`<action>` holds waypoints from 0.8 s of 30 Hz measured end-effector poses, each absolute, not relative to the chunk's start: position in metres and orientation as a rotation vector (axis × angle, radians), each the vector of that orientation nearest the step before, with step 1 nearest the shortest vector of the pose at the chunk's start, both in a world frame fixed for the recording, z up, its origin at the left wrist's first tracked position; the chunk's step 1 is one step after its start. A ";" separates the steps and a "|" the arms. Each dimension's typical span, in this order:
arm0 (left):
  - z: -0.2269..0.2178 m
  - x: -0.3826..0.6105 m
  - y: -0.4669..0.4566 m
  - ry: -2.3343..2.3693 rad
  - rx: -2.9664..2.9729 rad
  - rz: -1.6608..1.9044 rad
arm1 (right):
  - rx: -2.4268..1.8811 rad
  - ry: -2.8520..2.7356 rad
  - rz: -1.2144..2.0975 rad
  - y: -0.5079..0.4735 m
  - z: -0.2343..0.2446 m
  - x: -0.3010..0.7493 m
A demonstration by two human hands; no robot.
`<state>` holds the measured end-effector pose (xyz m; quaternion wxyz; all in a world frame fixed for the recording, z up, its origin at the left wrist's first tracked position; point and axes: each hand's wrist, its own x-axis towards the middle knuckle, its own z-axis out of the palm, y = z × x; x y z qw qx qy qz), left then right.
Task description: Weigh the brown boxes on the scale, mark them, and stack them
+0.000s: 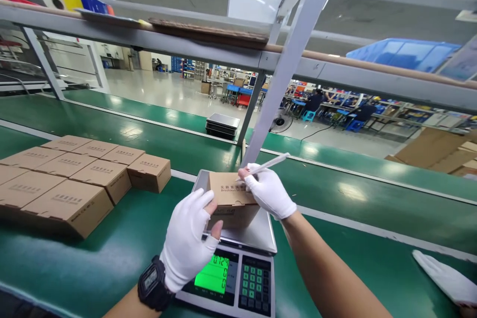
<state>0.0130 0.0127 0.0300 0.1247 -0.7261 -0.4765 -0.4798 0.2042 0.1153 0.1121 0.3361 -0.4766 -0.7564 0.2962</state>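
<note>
A cardboard box [233, 213] printed with black lettering sits on the steel pan of a digital scale [266, 231], whose green display is lit. My right hand [271, 193], in a white glove with bare fingertips, grips a white pen [274, 160]. The pen's tip is at the box's top near the print. My left hand [190, 238], gloved the same way and with a black watch at the wrist, is beside the box's left front corner. Its thumb stands apart from the fingers, and it grips nothing; whether the fingertips touch the box I cannot tell.
Several closed cardboard boxes [70, 198] stand in rows on the green surface at left. Another person's gloved hand [443, 273] rests at the lower right. A slanting metal post [283, 79] rises behind the scale. Farther back lies a second scale [222, 124]; a shelf crosses above.
</note>
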 end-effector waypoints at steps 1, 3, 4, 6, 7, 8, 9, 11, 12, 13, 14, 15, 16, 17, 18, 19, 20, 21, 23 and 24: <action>0.028 0.014 0.013 -1.391 -2.099 -1.410 | -1.281 -2.024 0.725 0.118 0.114 0.199; 0.026 0.014 0.014 -1.366 -2.076 -1.423 | -1.339 -2.072 0.673 0.122 0.117 0.193; 0.026 0.014 0.015 -1.351 -2.065 -1.430 | -1.370 -2.069 0.665 0.123 0.118 0.190; 0.025 0.014 0.016 -1.322 -2.043 -1.449 | -1.412 -2.051 0.665 0.123 0.119 0.188; 0.024 0.015 0.016 -1.315 -2.037 -1.458 | -1.423 -2.045 0.668 0.123 0.119 0.187; 0.023 0.016 0.017 -1.320 -2.035 -1.465 | -1.433 -2.043 0.663 0.123 0.119 0.187; 0.022 0.016 0.017 -1.328 -2.032 -1.472 | -1.443 -2.049 0.651 0.123 0.118 0.187; 0.020 0.017 0.017 -1.340 -2.030 -1.477 | -1.456 -2.066 0.632 0.122 0.118 0.186; 0.019 0.017 0.017 -1.343 -2.028 -1.476 | -1.465 -2.068 0.627 0.122 0.118 0.186; 0.018 0.017 0.017 -1.343 -2.026 -1.475 | -1.474 -2.065 0.627 0.123 0.118 0.186; 0.018 0.017 0.017 -1.341 -2.025 -1.473 | -1.479 -2.058 0.628 0.123 0.118 0.185; 0.018 0.017 0.017 -1.337 -2.021 -1.474 | -1.485 -2.046 0.631 0.123 0.118 0.185; 0.018 0.017 0.016 -1.335 -2.017 -1.474 | -1.488 -2.037 0.629 0.123 0.119 0.184; 0.018 0.017 0.016 -1.335 -2.016 -1.476 | -1.491 -2.036 0.624 0.123 0.119 0.183; 0.019 0.018 0.017 -1.335 -2.014 -1.481 | -1.492 -2.041 0.617 0.123 0.119 0.183; 0.020 0.018 0.017 -1.333 -2.010 -1.488 | -1.489 -2.048 0.607 0.123 0.118 0.183; 0.020 0.018 0.017 -1.329 -2.007 -1.495 | -1.484 -2.055 0.598 0.124 0.117 0.183; 0.020 0.019 0.017 -1.324 -2.005 -1.501 | -1.483 -2.059 0.588 0.124 0.117 0.183; 0.021 0.019 0.018 -1.310 -2.001 -1.511 | -1.481 -2.066 0.563 0.123 0.115 0.183; 0.020 0.020 0.018 -1.303 -2.001 -1.513 | -1.481 -2.069 0.549 0.123 0.114 0.184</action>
